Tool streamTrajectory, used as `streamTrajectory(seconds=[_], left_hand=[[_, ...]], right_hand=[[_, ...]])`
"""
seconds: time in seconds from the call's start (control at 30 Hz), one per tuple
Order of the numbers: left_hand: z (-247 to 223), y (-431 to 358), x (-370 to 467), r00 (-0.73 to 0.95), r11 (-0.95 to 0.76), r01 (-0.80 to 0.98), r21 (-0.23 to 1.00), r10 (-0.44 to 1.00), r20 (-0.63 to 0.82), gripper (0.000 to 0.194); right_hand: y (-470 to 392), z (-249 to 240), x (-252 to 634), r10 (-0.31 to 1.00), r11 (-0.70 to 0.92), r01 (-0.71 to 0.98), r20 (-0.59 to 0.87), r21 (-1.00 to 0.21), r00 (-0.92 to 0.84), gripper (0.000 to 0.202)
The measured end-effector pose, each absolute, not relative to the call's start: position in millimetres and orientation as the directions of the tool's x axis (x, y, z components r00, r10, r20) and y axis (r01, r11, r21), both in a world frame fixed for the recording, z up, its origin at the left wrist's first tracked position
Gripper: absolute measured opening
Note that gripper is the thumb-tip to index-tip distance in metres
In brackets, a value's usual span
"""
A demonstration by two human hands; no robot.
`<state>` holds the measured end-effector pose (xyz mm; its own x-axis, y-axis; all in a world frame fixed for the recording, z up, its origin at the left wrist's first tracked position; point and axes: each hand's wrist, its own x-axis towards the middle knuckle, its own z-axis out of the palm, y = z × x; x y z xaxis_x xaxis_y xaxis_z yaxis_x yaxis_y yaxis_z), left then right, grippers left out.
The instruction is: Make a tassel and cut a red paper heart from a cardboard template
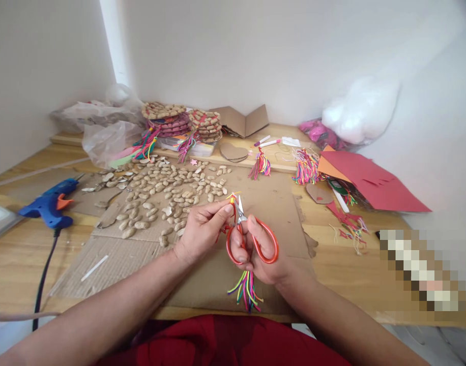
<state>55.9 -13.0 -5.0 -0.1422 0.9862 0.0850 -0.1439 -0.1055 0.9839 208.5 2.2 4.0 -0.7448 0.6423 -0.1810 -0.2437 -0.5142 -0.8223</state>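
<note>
My right hand [258, 244] grips red-handled scissors [271, 249], thumb and fingers through the loops. The blades stand a little apart, pointing away from me beside the fingertips of my left hand [208, 218]. Those fingertips pinch the knotted top of a multicoloured cord tassel [233, 199], where yellow and red strands show. Strands of bright cord [249, 294] hang below my right hand; its palm hides the middle of the tassel. Both hands are above a flat cardboard sheet [271, 208]. Whether a strand lies between the blades is too small to tell.
Peanuts [160, 183] spread over the cardboard's left half. A blue glue gun [52, 203] lies farther left, its cord running to the front edge. Stacked peanut discs [206, 124], more tassels [307, 166], and red paper [381, 180] line the back and right.
</note>
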Motion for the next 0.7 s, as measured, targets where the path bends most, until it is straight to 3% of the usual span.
streamTrajectory(seconds=[0.17,0.3,0.5,0.7], left_hand=[[-1.6,-14.1,54.5,-0.181,-0.172,-0.037,0.984,0.97,0.163,0.028],[-4.3,-9.8,49.3,-0.183,-0.115,-0.148,0.982,0.979,0.087,0.032],[-5.3,-7.3,46.7,-0.161,-0.124,-0.14,0.982,0.982,0.101,0.026],[3.8,-8.1,48.4,-0.077,-0.006,-0.395,0.919,0.997,-0.026,0.025]], right_hand=[[10.2,15.6,219.0,0.795,-0.35,-0.305,-0.109,-0.886,-0.597,0.053],[4.1,23.2,224.1,0.746,-0.195,-0.185,-0.023,-0.963,-0.666,0.052],[5.6,19.7,221.4,0.72,-0.251,-0.085,-0.127,-0.964,-0.682,0.05],[10.9,12.2,221.4,0.723,-0.249,-0.061,-0.143,-0.967,-0.676,0.05]])
